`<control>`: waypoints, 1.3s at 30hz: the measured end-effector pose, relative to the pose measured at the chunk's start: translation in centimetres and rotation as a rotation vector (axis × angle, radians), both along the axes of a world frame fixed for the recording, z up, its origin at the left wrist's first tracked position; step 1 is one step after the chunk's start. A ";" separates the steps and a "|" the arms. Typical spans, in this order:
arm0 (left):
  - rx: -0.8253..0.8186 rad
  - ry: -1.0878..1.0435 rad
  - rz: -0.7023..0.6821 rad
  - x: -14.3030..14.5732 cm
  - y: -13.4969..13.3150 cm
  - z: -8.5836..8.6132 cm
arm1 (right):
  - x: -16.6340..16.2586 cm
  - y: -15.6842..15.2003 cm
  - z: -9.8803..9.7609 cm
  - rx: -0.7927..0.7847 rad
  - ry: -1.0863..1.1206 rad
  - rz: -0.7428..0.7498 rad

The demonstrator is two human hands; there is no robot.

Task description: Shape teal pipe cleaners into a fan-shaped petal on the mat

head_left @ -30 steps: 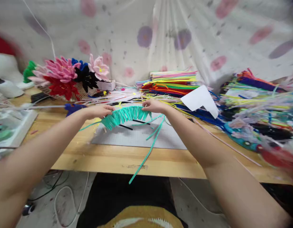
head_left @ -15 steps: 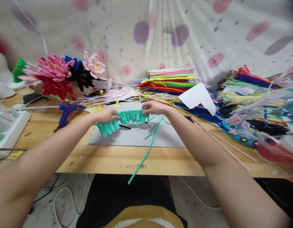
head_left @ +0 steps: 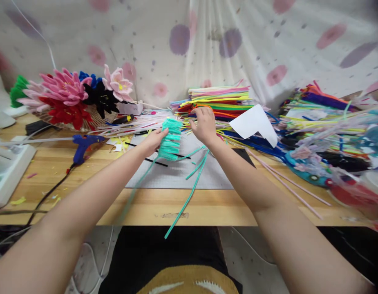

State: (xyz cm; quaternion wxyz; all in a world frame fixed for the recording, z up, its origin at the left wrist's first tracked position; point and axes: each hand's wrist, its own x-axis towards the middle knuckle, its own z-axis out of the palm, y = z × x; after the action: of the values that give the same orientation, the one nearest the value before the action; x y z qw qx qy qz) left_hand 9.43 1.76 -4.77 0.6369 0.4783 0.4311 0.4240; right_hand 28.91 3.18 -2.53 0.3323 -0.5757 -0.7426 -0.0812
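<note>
My left hand [head_left: 155, 140] grips a teal strip of looped pipe cleaners [head_left: 171, 141] by its left edge, with the thumb on top. The strip stands roughly upright over the grey cutting mat [head_left: 146, 179], and a blurred teal tail hangs from it toward the table's front edge. To its right, my right hand [head_left: 204, 123] is raised off the strip, fingers bent and apart, with nothing seen in it. Loose teal pipe cleaners [head_left: 193, 192] lie on the mat below that hand and stick out over the table edge. Thin black sticks [head_left: 159, 162] lie under the strip.
A blue glue gun [head_left: 83, 148] stands at left, near fuzzy flowers [head_left: 64, 92] and a white box [head_left: 14, 175]. Bundles of coloured pipe cleaners [head_left: 221, 96] are stacked at the back. A white paper sheet [head_left: 253, 122] and a cluttered heap [head_left: 336, 143] occupy the right.
My right hand has let go of the strip and lifted up and away. My left hand has moved right, turning the strip from lying sideways to upright.
</note>
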 end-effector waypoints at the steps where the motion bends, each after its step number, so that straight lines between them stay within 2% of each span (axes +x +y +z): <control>1: 0.037 -0.032 0.066 0.7 0.4 -0.2 | -0.3 -0.2 -0.2 -0.020 0.104 0.031; 3: 0.093 -0.064 0.174 1.7 1.3 -0.6 | -1.2 -0.8 -1.1 -0.183 0.338 0.131; 6: 0.142 -0.037 0.267 2.7 2.5 -1.4 | -2.9 -1.7 -3.3 -0.544 0.702 0.330; 7: 0.163 -0.010 0.293 2.8 2.8 -1.7 | -3.4 -1.9 -4.1 -0.622 0.789 0.415; 8: 0.178 0.028 0.316 2.9 3.0 -2.0 | -3.9 -1.9 -4.8 -0.675 0.891 0.438; 11: 0.133 0.195 0.334 2.6 3.0 -3.0 | -4.8 -1.2 -6.7 -0.696 1.118 0.344; 14: 0.018 0.253 0.212 1.8 1.8 -4.0 | -5.3 -0.1 -8.1 -0.665 1.197 0.197; 16: -0.055 0.181 0.057 1.3 0.7 -4.7 | -5.5 0.3 -8.7 -0.705 1.156 0.174; 17: -0.079 0.147 0.026 1.0 0.2 -5.0 | -5.4 0.4 -8.9 -0.714 1.105 0.182; 19: -0.123 0.098 0.050 0.7 -0.5 -5.5 | -5.1 0.3 -9.0 -0.661 0.963 0.166; 21: -0.132 0.043 0.122 0.5 -0.9 -5.8 | -4.4 -0.2 -8.6 -0.537 0.801 0.082; 23: -0.101 -0.015 0.195 0.3 -1.1 -5.9 | -3.6 -1.1 -7.9 -0.407 0.633 0.007; 24: -0.074 -0.032 0.230 0.2 -1.1 -5.9 | -3.3 -1.6 -7.5 -0.365 0.545 0.020; 29: -0.003 -0.005 0.313 -0.5 -1.4 -5.5 | -3.1 -4.0 -6.7 -0.466 0.046 0.477; 31: -0.023 -0.063 0.331 -0.8 -1.4 -5.3 | -3.6 -4.4 -7.2 -0.446 -0.076 0.518; 33: -0.071 -0.160 0.331 -1.0 -1.4 -5.2 | -4.0 -4.3 -7.7 -0.411 -0.100 0.483; 35: -0.120 -0.249 0.311 -1.1 -1.4 -5.0 | -4.1 -4.2 -7.6 -0.396 -0.035 0.447; 37: -0.137 -0.308 0.274 -1.0 -1.6 -4.9 | -3.8 -4.1 -6.9 -0.339 0.089 0.398; 39: -0.129 -0.332 0.236 -0.8 -1.8 -4.9 | -3.4 -4.2 -5.8 -0.209 0.195 0.302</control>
State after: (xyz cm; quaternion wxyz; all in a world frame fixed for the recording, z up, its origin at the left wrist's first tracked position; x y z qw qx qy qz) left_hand 8.64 0.00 -9.70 0.6746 0.3061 0.3994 0.5401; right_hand 25.51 -1.01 -8.32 0.3495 -0.4942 -0.7893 0.1031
